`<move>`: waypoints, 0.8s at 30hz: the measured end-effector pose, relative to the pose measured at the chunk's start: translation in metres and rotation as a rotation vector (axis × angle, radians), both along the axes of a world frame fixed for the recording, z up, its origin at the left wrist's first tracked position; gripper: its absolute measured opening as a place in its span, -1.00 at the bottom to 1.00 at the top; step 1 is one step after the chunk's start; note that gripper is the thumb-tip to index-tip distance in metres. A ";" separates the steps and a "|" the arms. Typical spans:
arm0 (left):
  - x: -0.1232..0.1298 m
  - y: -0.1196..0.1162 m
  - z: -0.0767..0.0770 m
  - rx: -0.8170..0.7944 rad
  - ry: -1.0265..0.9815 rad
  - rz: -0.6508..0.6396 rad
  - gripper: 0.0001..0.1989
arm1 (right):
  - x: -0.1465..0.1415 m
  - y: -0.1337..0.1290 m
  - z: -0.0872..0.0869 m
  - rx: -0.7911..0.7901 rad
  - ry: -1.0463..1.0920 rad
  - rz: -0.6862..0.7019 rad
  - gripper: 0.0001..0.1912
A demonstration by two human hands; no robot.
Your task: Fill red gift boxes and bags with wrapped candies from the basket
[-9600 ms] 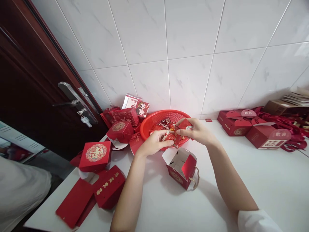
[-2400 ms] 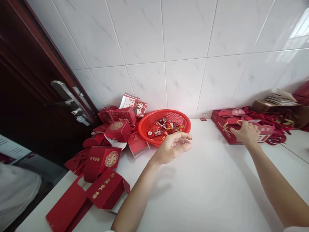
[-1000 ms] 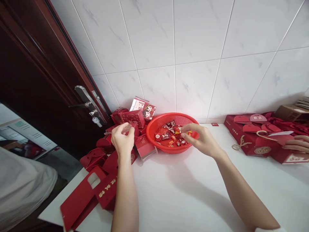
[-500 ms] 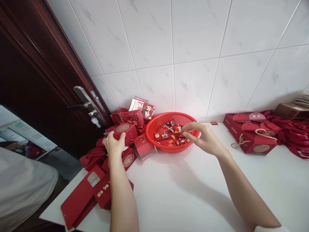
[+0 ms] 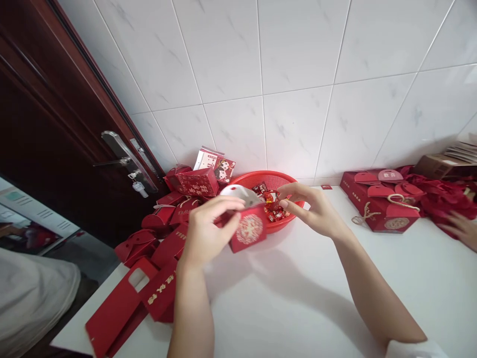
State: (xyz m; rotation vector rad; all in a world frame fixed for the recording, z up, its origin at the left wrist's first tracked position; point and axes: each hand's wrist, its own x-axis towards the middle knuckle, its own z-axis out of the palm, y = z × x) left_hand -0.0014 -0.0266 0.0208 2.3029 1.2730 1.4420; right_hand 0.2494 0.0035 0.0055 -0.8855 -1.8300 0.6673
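Note:
My left hand is closed on a small red candy box with a round pale emblem. The box is in front of the basket, its white-lined flap standing open at the top. A red plastic basket behind it contains several wrapped candies. At the basket's right side, my right hand has thumb and fingers pinched together. A red and yellow wrapped candy shows at its fingertips.
Several red boxes are heaped at the left, by a dark door. A larger red box with rope handles stands right, beside red fabric. Another person's hand is at the right edge; a person in grey clothing is at left.
My left hand has lifted a red box from the heap and brought it right, to the front of the basket. A person's hand has come into view at the right edge.

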 end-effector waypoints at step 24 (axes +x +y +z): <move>0.061 -0.034 -0.010 -0.372 0.601 -0.536 -0.85 | 0.008 -0.053 0.013 -0.094 -0.917 -0.004 -0.70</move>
